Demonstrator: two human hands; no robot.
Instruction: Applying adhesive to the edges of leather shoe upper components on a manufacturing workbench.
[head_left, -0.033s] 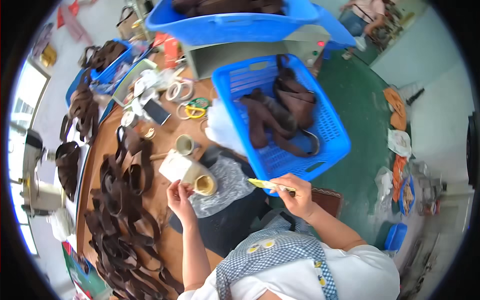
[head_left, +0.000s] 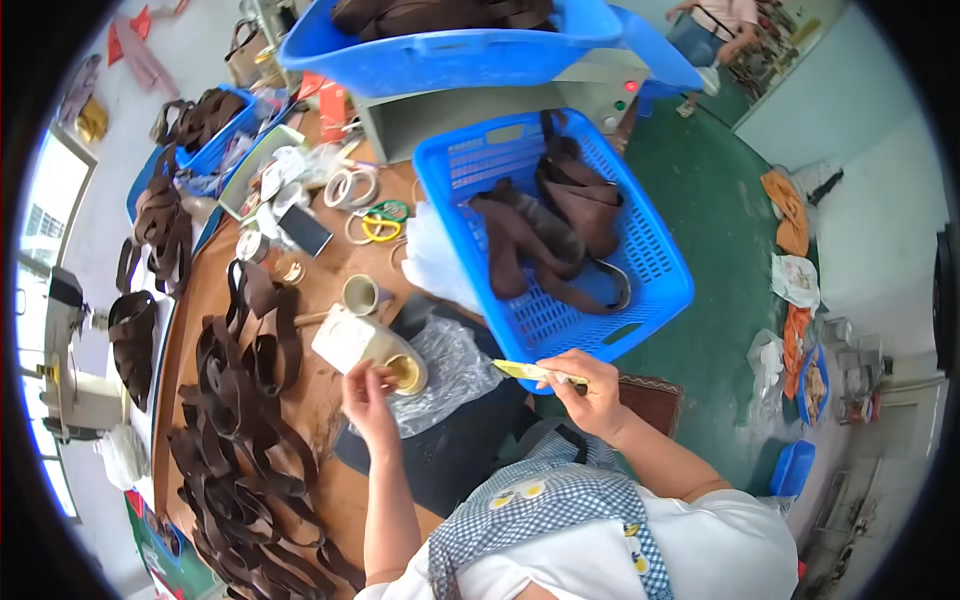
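Note:
My right hand (head_left: 585, 392) grips a thin, flat yellow stick (head_left: 515, 369) with a pale end, its tip pointing left over the near edge of the blue basket. My left hand (head_left: 370, 402) is raised beside the mouth of a whitish plastic bottle (head_left: 343, 338) lying on its side, fingers loosely curled and apart, with nothing visible in them. Yellowish matter coats the bottle's round opening (head_left: 405, 373). Under it, clear plastic sheeting (head_left: 455, 370) is spread over a black cloth (head_left: 425, 470). Brown fabric straps (head_left: 585, 205) lie inside the blue basket (head_left: 650, 325).
A heap of brown straps (head_left: 240, 450) covers the table's left side. Behind the bottle are a greyish cup (head_left: 362, 295), yellow-handled scissors (head_left: 380, 228), tape rolls (head_left: 350, 187) and a dark phone (head_left: 304, 230). Another blue basket (head_left: 450, 60) stands above a grey machine (head_left: 420, 120). A person (head_left: 715, 35) stands far right.
My left hand has shifted slightly right, toward the bottle's mouth, and its fingers have loosened a little. The view has moved slightly; my right hand still holds the yellow stick.

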